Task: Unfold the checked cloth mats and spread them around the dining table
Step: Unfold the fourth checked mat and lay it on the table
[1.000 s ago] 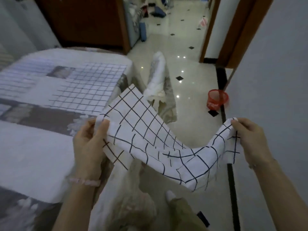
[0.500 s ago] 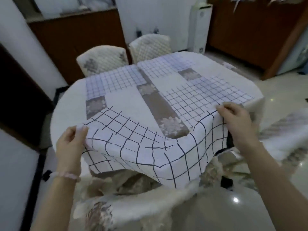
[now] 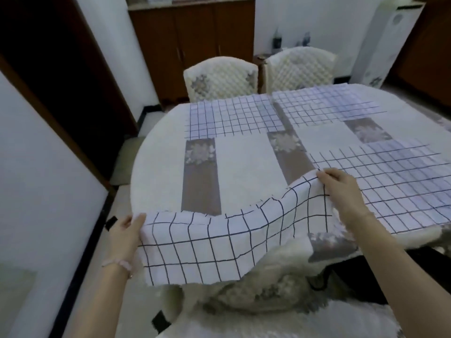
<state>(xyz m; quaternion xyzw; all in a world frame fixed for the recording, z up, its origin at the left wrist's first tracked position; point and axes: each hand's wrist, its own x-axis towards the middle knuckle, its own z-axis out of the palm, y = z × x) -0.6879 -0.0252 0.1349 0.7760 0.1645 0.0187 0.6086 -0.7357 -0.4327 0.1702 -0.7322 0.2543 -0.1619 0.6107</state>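
I hold an unfolded white checked cloth mat (image 3: 219, 242) over the near edge of the round dining table (image 3: 156, 152). My left hand (image 3: 127, 230) pinches its left corner just off the table's rim. My right hand (image 3: 341, 186) grips its right corner above the tabletop. The mat sags between my hands and hangs partly over the edge. Three more checked mats lie flat on the table: one at the back left (image 3: 231, 118), one at the back right (image 3: 324, 106), one at the right (image 3: 400, 181).
Two padded white chairs (image 3: 219, 79) (image 3: 300, 69) stand behind the table, and another chair (image 3: 268, 301) sits right below me. A brown cabinet (image 3: 190, 40) is at the back, a white appliance (image 3: 385, 40) at the far right, a wall (image 3: 36, 191) close on my left.
I turned from the corridor to face the table. The mat has moved from mid-air over the floor to the table's near edge, and my hands have lowered and stretched it wider.
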